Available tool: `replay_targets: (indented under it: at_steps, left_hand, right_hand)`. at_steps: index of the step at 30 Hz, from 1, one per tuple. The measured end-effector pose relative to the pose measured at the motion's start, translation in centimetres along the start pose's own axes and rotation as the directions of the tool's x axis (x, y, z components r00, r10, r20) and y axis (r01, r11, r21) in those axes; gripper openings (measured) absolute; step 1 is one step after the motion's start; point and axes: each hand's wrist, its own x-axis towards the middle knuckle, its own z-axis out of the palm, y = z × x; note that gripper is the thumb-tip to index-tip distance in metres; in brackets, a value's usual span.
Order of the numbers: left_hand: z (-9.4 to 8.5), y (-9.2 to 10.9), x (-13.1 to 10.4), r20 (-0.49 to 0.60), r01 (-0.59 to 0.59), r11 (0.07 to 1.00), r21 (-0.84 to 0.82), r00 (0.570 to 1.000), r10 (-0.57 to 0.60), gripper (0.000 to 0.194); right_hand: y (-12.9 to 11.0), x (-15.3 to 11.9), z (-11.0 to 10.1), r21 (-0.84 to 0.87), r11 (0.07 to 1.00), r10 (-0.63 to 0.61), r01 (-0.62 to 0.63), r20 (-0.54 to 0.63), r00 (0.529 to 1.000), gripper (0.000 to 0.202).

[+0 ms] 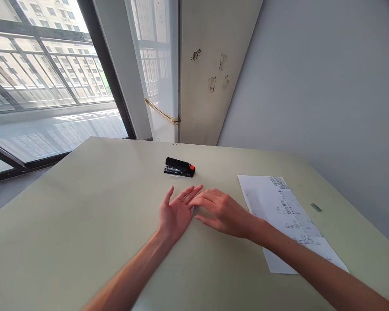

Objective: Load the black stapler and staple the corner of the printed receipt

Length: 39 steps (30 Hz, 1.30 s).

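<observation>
My left hand (177,214) lies palm up above the table, its fingers stretched out and its thumb apart, with nothing in the visible palm. From the right, my right hand (222,211) reaches over to the left fingers. Its fingertips overlap them, and whether they touch is hard to make out. The right thumb stands away from the other fingers, and no object shows between them. Just beyond both hands sits a black stapler (179,167) with a red patch at its right end. Printed paper (256,203) lies under the right forearm, which covers part of it.
Right of the paper, a small grey strip that looks like staples (316,207) rests on the pale table (84,207). Behind the table's far edge stands a refrigerator (207,86). A wall (320,86) borders the right side, and large windows (48,65) are at the left.
</observation>
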Motion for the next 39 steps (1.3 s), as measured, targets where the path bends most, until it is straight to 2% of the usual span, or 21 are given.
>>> replay_targets:
  at_steps: [3, 5, 6, 7, 8, 10, 13, 15, 16, 17, 19, 22, 28, 31, 35, 37, 39]
  left_hand:
    - [0.2, 0.0, 0.0, -0.013, -0.037, 0.999, -0.023, 0.999, 0.036, 0.049]
    - [0.3, 0.1, 0.1, -0.029, -0.041, 0.999, -0.020, 0.999, 0.041, 0.048]
    - [0.4, 0.1, 0.1, -0.039, -0.040, 0.999, -0.016, 0.998, 0.039, 0.048]
    - [0.5, 0.1, 0.1, -0.048, -0.038, 0.999, -0.011, 0.998, 0.038, 0.049]
    - [0.6, 0.1, 0.2, -0.060, -0.037, 0.999, -0.005, 0.998, 0.036, 0.049]
    - [0.8, 0.2, 0.3, -0.090, -0.034, 0.999, 0.003, 0.995, 0.034, 0.051]
    - [1.3, 0.3, 0.3, -0.147, -0.038, 0.999, 0.011, 0.988, 0.039, 0.054]
    - [1.5, 0.4, 0.4, -0.179, -0.042, 0.999, 0.020, 0.983, 0.045, 0.054]
    - [1.7, 0.4, 0.4, -0.191, -0.045, 0.999, 0.025, 0.980, 0.049, 0.053]
    - [1.8, 0.4, 0.4, -0.201, -0.049, 0.998, 0.029, 0.978, 0.054, 0.051]
    - [2.0, 0.5, 0.3, -0.216, -0.061, 0.997, 0.037, 0.974, 0.067, 0.047]
    - [2.3, 0.5, 0.3, -0.230, -0.079, 0.996, 0.040, 0.969, 0.086, 0.040]
    - [2.6, 0.6, 0.3, -0.207, -0.070, 0.998, -0.001, 0.976, 0.068, 0.031]
    - [2.8, 0.7, 0.3, -0.204, -0.070, 0.998, -0.009, 0.977, 0.067, 0.028]
    - [3.1, 0.7, 0.2, -0.196, -0.068, 0.998, -0.018, 0.979, 0.063, 0.025]
    - [3.1, 0.6, 0.1, -0.181, -0.067, 0.998, -0.022, 0.982, 0.062, 0.024]
    - [3.1, 0.6, 0.1, -0.169, -0.069, 0.997, -0.023, 0.984, 0.064, 0.024]
  right_hand:
    - [-0.1, -4.4, -1.2, 0.032, 0.981, 0.193, -0.192, -0.059, 0.979, 0.026]
    - [0.0, -7.9, -2.2, 0.073, 0.928, 0.372, -0.366, -0.114, 0.921, 0.026]
    - [0.1, -9.7, -2.7, 0.096, 0.875, 0.484, -0.475, -0.149, 0.862, 0.026]
    - [0.2, -11.4, -3.3, 0.130, 0.806, 0.592, -0.577, -0.190, 0.783, 0.027]
    - [0.3, -13.0, -3.9, 0.170, 0.725, 0.687, -0.667, -0.254, 0.681, 0.031]
    - [0.7, -16.1, -5.2, 0.237, 0.586, 0.794, -0.775, -0.362, 0.489, 0.037]
    - [1.9, -20.1, -6.8, 0.276, 0.408, 0.850, -0.870, -0.462, 0.252, 0.041]
    - [2.9, -22.5, -7.4, 0.279, 0.303, 0.838, -0.911, -0.534, 0.114, 0.043]
    - [3.4, -23.6, -7.6, 0.275, 0.264, 0.823, -0.924, -0.564, 0.068, 0.044]
    - [3.9, -24.6, -7.7, 0.263, 0.238, 0.807, -0.935, -0.589, 0.040, 0.045]
    - [4.9, -26.4, -7.7, 0.219, 0.211, 0.786, -0.953, -0.618, 0.032, 0.045]
    - [6.0, -28.5, -7.3, 0.135, 0.184, 0.778, -0.974, -0.625, 0.060, 0.044]
    - [7.6, -30.2, -6.7, 0.076, 0.155, 0.759, -0.985, -0.648, 0.069, 0.033]
    - [7.9, -29.9, -6.7, 0.077, 0.162, 0.762, -0.984, -0.644, 0.075, 0.033]
    - [7.3, -28.5, -6.8, 0.085, 0.157, 0.750, -0.984, -0.659, 0.063, 0.043]
    - [6.9, -27.4, -6.8, 0.089, 0.208, 0.735, -0.974, -0.671, 0.096, 0.045]
    - [6.5, -26.2, -6.6, 0.092, 0.277, 0.735, -0.956, -0.661, 0.149, 0.043]
